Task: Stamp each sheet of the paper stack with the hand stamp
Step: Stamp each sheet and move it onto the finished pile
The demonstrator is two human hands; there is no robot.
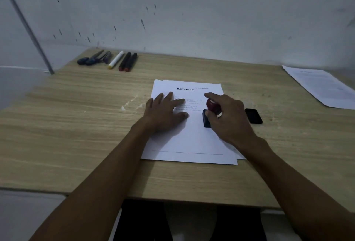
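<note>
Red-knobbed hand stamp (210,113) is small, rigid and light, best taken by its knob from above; my right hand (227,118) has its fingers curled round that knob, dark base down on the right half of the top sheet. Paper stack (189,141) lies mid-desk (76,125), thin, limp and likely to slide. Left hand (164,114) lies flat, fingers straight, pressing it down.

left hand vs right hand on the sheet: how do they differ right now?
The left hand lies flat, fingers spread, pressing the top sheet of the paper stack; the right hand is curled around the hand stamp. The left hand holds nothing; the right hand grips the stamp's red knob, its dark base down on the paper. Both hands are over the same sheet.
</note>
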